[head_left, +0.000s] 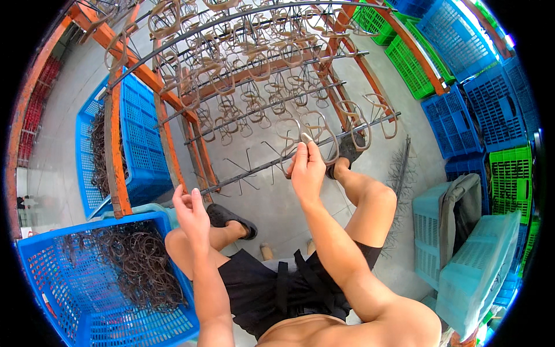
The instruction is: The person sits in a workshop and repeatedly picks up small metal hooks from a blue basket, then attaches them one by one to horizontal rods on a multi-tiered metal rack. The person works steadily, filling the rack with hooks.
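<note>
A dark rod [248, 173] with several thin side prongs slants across in front of me. My right hand [307, 168] is closed in a pinch on a brown looped piece [330, 134] at the rod. More brown loops [353, 118] hang along the rod's right part, while its left prongs are bare. Close to the rod's left end is my left hand [193, 220], its fingers loosely curled and apart, with nothing seen in them. Whether a fingertip touches the rod is unclear.
An orange rack [118, 150] carries rods of similar loops [225, 81]. A blue basket [43, 260] at lower left holds tangled dark loops [144, 266]; another blue basket [147, 133] stands beyond. Prongy rods [402, 173] lie on the floor, near teal baskets [474, 260] and stacked blue crates [488, 98] at right.
</note>
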Demonstrator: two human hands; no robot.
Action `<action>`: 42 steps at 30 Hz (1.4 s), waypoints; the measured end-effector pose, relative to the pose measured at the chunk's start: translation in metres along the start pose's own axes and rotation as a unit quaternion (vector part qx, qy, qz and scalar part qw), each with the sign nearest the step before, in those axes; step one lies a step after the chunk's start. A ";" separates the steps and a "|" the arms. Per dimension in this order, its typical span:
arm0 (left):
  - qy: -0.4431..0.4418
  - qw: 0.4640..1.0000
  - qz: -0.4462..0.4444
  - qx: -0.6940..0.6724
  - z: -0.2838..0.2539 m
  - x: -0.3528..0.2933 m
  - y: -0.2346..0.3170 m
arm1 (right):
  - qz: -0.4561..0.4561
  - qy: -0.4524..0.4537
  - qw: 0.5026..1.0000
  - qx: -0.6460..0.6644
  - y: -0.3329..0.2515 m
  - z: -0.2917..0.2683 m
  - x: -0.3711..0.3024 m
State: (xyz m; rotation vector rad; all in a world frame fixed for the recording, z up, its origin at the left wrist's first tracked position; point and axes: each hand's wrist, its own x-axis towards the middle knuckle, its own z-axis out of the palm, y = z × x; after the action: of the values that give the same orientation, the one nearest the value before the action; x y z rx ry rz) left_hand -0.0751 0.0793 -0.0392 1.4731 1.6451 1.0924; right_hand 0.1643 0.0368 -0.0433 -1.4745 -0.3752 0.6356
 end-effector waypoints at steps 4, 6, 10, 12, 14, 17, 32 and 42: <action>-0.042 0.992 -0.082 -0.091 0.007 0.004 -0.003 | 0.018 0.041 0.999 -0.015 -0.001 0.006 0.003; -0.042 0.990 -0.094 -0.096 0.009 0.002 0.001 | 0.017 0.050 0.998 -0.020 0.004 0.006 0.008; -0.040 0.990 -0.094 -0.097 0.009 0.002 -0.002 | 0.009 0.041 0.999 -0.022 0.011 0.008 0.014; -0.045 0.989 -0.091 -0.109 0.007 0.001 -0.003 | 0.019 0.025 0.999 -0.011 0.007 0.009 0.013; -0.042 0.990 -0.090 -0.096 0.007 -0.001 0.003 | 0.025 0.010 1.000 -0.010 0.003 0.008 0.009; -0.038 0.974 -0.135 -0.179 0.006 0.001 0.001 | 0.024 0.000 0.999 -0.048 0.005 0.011 0.002; -0.056 0.953 -0.183 -0.235 0.005 0.000 -0.003 | -0.175 -0.039 0.959 -0.217 0.007 0.005 -0.005; -0.109 0.967 -0.164 -0.165 -0.030 -0.007 -0.007 | -0.169 -0.021 0.955 -0.241 0.015 0.002 -0.007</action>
State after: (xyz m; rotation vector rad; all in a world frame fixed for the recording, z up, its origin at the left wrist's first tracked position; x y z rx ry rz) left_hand -0.1041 0.0673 -0.0329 1.0240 1.4095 0.9269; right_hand 0.1552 0.0335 -0.0571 -1.8031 -0.8420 0.3075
